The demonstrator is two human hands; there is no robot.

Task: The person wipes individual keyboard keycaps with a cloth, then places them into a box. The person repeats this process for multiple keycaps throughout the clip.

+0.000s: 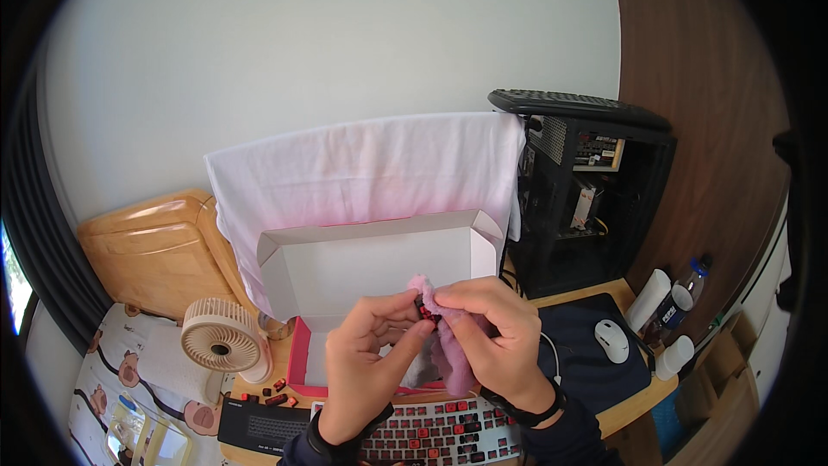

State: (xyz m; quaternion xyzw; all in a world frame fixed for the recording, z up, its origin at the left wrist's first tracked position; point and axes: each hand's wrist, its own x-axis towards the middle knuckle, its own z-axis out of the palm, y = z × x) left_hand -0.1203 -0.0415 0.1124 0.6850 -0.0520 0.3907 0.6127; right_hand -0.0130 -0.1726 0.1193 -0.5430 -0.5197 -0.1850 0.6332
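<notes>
My left hand pinches a small black-and-red keycap between thumb and fingers. Gripped in my right hand is a fluffy pink cloth, whose upper fold touches the keycap. The lower end of the cloth hangs down between my hands. Below them lies a white mechanical keyboard with many bare switches and some black and red keycaps on it. My wrists partly cover this keyboard. Several loose keycaps lie on the table to its upper left.
Behind my hands stands an open white-and-pink cardboard box. A desk fan and a black keyboard box are at left. On the right are a white mouse on a dark mat, a Pepsi bottle and an open computer case.
</notes>
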